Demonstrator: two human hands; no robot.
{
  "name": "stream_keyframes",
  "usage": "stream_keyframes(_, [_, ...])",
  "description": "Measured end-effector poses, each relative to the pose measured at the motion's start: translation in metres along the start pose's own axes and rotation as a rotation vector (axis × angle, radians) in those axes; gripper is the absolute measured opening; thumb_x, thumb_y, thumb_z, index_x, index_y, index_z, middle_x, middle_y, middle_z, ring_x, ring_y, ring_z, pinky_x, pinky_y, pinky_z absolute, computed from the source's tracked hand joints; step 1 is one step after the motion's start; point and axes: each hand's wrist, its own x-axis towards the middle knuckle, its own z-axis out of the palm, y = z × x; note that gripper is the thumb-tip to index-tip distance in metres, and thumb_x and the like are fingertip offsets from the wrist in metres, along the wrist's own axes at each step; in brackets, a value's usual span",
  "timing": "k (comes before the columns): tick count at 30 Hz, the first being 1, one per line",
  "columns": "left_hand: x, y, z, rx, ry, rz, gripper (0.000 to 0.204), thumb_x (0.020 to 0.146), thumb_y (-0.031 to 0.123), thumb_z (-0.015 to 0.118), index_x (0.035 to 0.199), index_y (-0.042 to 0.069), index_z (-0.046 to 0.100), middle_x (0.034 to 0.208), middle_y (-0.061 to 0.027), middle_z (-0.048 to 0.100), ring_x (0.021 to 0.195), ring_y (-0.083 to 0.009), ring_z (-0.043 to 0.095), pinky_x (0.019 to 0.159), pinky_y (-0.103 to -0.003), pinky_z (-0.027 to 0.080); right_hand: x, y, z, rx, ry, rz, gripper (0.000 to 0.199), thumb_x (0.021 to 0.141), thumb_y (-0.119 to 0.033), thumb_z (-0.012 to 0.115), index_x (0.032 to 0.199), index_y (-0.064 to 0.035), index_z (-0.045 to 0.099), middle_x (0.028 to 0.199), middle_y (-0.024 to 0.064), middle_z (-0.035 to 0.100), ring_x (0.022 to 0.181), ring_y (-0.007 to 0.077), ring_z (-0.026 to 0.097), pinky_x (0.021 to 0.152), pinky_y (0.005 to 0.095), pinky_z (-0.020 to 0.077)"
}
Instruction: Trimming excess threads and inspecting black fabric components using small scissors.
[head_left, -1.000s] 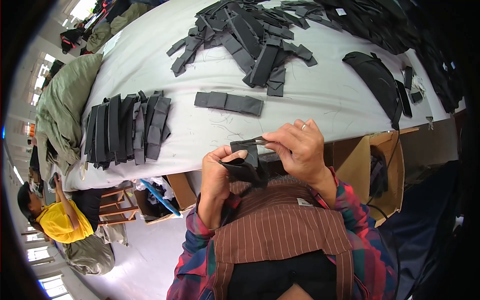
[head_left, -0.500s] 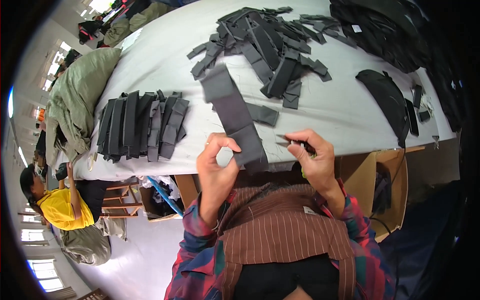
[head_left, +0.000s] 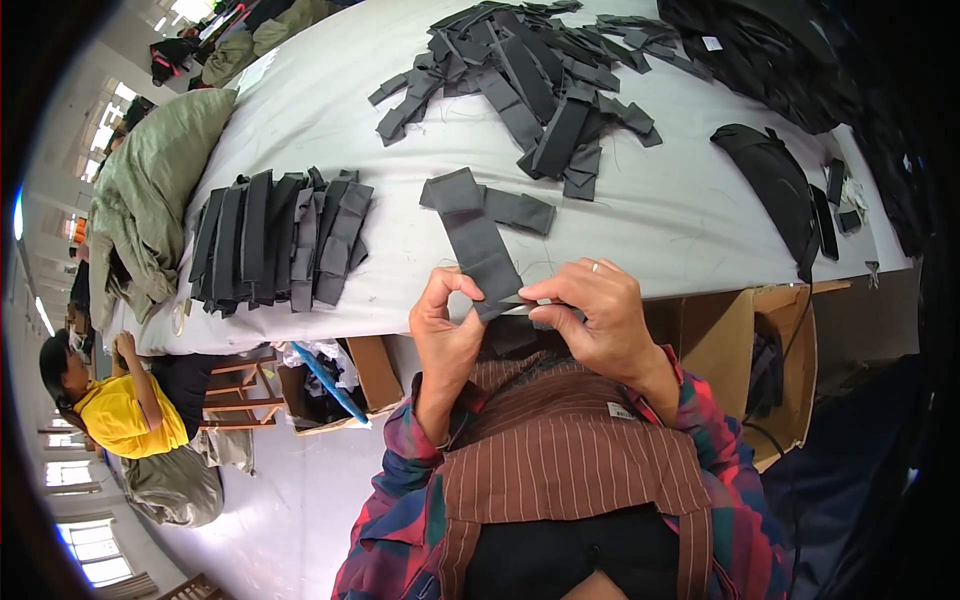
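Near the table's front edge, my left hand [head_left: 447,325] pinches the near end of a dark grey fabric strip [head_left: 478,245] between thumb and fingers. The strip's far end lies on the table, across a shorter grey strip [head_left: 522,211]. My right hand [head_left: 592,315] is closed around small thread snips [head_left: 515,303], whose metal blades touch or lie right by the strip's near end, close to my left fingertips. Most of the snips is hidden in my right hand.
A row of folded dark strips [head_left: 275,240] lies left, a loose heap of strips [head_left: 530,85] at the back. A black curved fabric piece [head_left: 765,190] and a phone [head_left: 823,229] lie right. A cardboard box [head_left: 780,375] stands below the table. A person in yellow [head_left: 130,415] sits left.
My right hand has moved left, bringing the snips to the strip's near end. The strip's raised far end has come down onto the table. My left hand keeps its pinch.
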Motion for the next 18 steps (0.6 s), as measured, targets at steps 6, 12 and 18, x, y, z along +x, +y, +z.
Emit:
stream_keyframes(6, [-0.006, 0.0, 0.0, -0.014, -0.062, -0.046, 0.016, 0.074, -0.008, 0.063, 0.08, 0.005, 0.054, 0.084, -0.0006, 0.057, 0.084, -0.0095, 0.052, 0.082, -0.022, 0.04, -0.002, 0.001, 0.004, -0.058, -0.008, -0.07, 0.013, 0.07, -0.014, 0.074, 0.082, -0.013, 0.068, 0.066, -0.0011, 0.059, 0.058, 0.0194, 0.049, 0.056, 0.0321, 0.0314])
stream_keyframes(12, [-0.007, 0.002, 0.001, -0.084, -0.062, -0.103, 0.017, 0.074, -0.009, 0.062, 0.08, 0.005, 0.054, 0.085, -0.0002, 0.057, 0.085, -0.0091, 0.052, 0.083, -0.022, 0.04, -0.005, 0.005, 0.0, -0.054, -0.047, -0.048, 0.01, 0.072, -0.016, 0.074, 0.079, -0.0136, 0.067, 0.073, -0.0019, 0.063, 0.061, 0.0199, 0.054, 0.055, 0.0319, 0.0331])
stream_keyframes(18, [-0.007, -0.005, -0.006, -0.195, -0.061, -0.129, 0.018, 0.076, -0.01, 0.063, 0.082, 0.005, 0.053, 0.091, -0.002, 0.057, 0.088, -0.0102, 0.053, 0.084, -0.023, 0.041, -0.017, 0.01, -0.005, 0.247, 0.091, 0.266, 0.012, 0.074, -0.01, 0.071, 0.085, -0.0078, 0.068, 0.078, 0.0052, 0.066, 0.069, 0.0233, 0.061, 0.065, 0.0307, 0.0436])
